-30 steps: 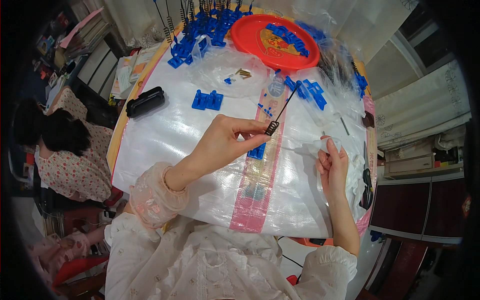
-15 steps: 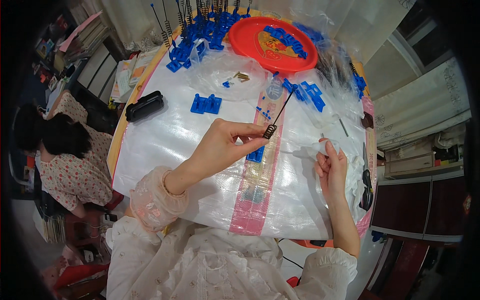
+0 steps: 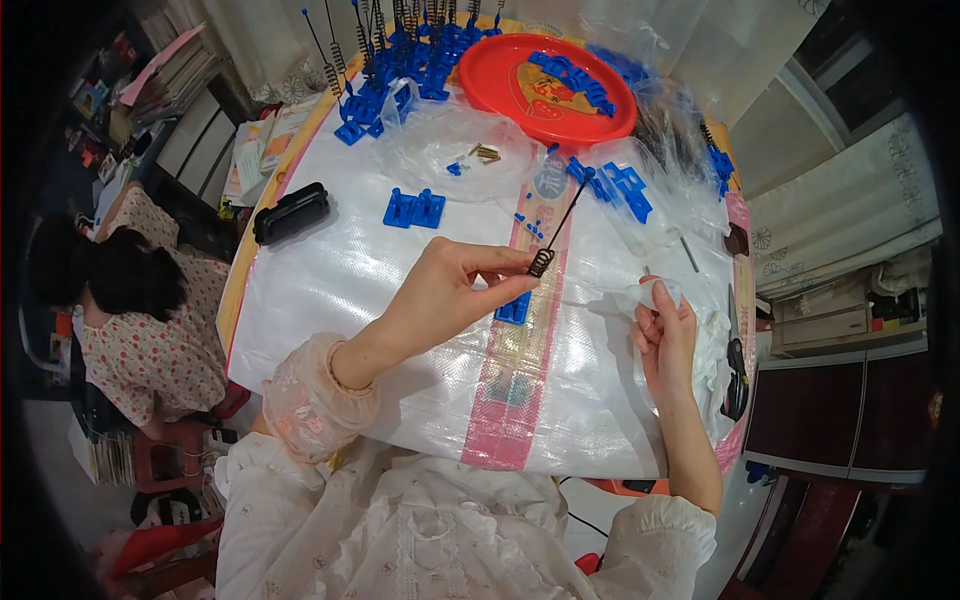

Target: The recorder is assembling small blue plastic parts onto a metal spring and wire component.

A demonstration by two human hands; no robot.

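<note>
Near the middle of the frame the left hand pinches a thin black rod with a small coiled spring at its lower end; thumb and forefinger close on the spring end, and the rod slants up and to the right, ending in a small blue tip. Right of centre the right hand is curled around a crumpled piece of clear plastic bag, fingers folded in on it, resting on the tabletop, which is covered with a white woven sheet with a pink stripe down the middle.

Just below the spring end a blue plastic piece lies on the sheet. Above the left hand sits a pair of blue plastic holders, and further up a clear bag with small brass parts. At the top of the frame a red round tray carries blue pieces; to its left stands a cluster of blue holders with spring rods sticking up. A black oblong case lies at the upper left edge of the sheet. Dark scissors lie at the right edge, just beside the right hand. At the left of the frame another person in a flowered top sits low beside the tabletop.
</note>
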